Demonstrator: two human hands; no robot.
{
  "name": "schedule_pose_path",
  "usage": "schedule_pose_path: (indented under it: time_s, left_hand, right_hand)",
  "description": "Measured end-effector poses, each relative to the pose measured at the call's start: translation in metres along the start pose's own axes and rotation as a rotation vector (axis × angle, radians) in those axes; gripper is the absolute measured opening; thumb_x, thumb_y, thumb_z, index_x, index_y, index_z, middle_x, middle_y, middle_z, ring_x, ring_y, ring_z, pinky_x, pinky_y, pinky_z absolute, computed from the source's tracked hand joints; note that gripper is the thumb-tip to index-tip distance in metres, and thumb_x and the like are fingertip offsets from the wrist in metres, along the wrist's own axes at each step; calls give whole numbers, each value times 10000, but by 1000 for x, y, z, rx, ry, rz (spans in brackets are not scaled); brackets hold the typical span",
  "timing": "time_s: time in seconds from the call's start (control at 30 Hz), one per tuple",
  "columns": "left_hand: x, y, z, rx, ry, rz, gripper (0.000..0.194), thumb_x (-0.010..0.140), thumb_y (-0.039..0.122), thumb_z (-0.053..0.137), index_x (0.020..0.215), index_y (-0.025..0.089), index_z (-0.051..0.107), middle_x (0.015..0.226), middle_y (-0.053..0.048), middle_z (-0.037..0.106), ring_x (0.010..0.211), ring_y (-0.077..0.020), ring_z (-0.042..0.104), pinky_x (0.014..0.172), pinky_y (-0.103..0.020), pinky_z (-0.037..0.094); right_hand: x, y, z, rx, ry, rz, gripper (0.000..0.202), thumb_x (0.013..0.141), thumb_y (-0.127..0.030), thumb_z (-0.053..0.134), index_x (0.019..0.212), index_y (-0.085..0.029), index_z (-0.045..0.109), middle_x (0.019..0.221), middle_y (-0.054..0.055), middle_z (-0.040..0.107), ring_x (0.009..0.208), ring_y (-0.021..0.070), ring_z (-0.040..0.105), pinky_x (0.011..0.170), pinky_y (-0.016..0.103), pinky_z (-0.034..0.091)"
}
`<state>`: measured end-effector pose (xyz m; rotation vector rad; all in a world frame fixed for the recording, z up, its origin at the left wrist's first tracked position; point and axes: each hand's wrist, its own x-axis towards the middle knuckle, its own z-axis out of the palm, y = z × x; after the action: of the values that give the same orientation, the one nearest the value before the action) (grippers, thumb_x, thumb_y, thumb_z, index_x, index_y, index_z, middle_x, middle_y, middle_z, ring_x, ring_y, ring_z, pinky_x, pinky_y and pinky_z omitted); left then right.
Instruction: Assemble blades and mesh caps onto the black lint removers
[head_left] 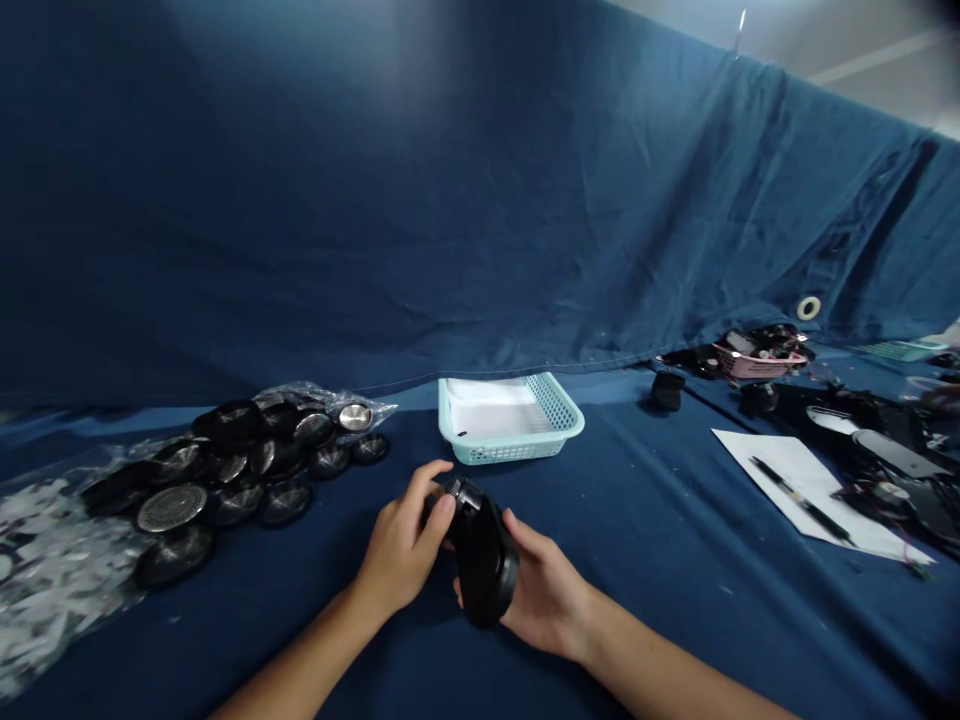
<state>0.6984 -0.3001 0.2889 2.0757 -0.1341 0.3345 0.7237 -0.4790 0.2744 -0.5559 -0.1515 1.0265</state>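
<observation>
A black plastic housing (pixel 484 565), with a rounded lower body and a narrower ridged end at the top, is held between both hands above the blue cloth. The thumb and forefinger of my left hand (pixel 405 540) grip its ridged upper end. Around the right side and back of the body wraps my right hand (pixel 547 595), thumb near the top edge. My palm hides part of the housing's back, and its exact kind is unclear. Just beyond the hands stands a light blue plastic basket (pixel 517 450) with white paper inside.
Left lie several round black parts with mesh faces (pixel 172 508) and a clear bag of small white pieces (pixel 60 570). Right are a white paper sheet (pixel 739 448), a black pen (pixel 802 500), dark parts with wires, and a pink basket (pixel 757 366). A blue curtain (pixel 450 200) hangs behind.
</observation>
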Motion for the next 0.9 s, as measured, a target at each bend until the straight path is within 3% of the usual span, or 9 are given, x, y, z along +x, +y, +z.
schedule_pose_path:
  time_s: [0.1,0.17,0.33,0.6,0.73,0.9]
  left_hand:
    - [1,3,-3,110,-135,31,381,962,435,341,1291,272,443,843,10,664,696,-160,667,644,-236,517]
    - [1,5,-4,179,-160,64,367,962,433,326,1253,256,464,835,4,669,718,-172,669,661,-246,511]
    - [-3,3,-4,256,-58,103,353,955,451,311,1203,227,425,759,9,652,686,-190,660,607,-261,501]
    - [-3,-20,-1,403,94,378,600,884,680,239,1232,211,379,979,-79,655,801,-242,673,664,-331,520]
    - [-4,-17,-1,445,127,419,555,920,631,183,1207,202,387,1017,-95,638,842,-236,668,698,-330,518]
    - [-7,-9,-2,485,95,407,519,941,588,154,1212,199,366,932,-66,659,743,-226,676,630,-327,509]
  right_hand:
    - [1,1,-2,0,-11,10,509,808,-583,630,1054,-139,669,924,62,716,723,149,627,765,302,446]
    - [2,1,-3,0,-10,2,517,791,-612,634,1001,-142,680,875,52,719,701,147,624,743,302,458]
    - [3,0,1,-12,26,37,628,689,-701,667,912,-115,680,736,33,695,637,138,609,745,314,481]
    - [-2,-2,0,-101,35,10,582,644,-604,756,969,-135,638,726,31,689,652,177,645,742,347,480]
    - [-1,-1,-5,-95,58,58,657,644,-657,720,983,-99,648,715,48,697,646,185,651,770,362,476]
    - [-2,-1,-6,-87,55,40,601,680,-597,716,1013,-102,646,762,74,711,651,189,661,774,356,471]
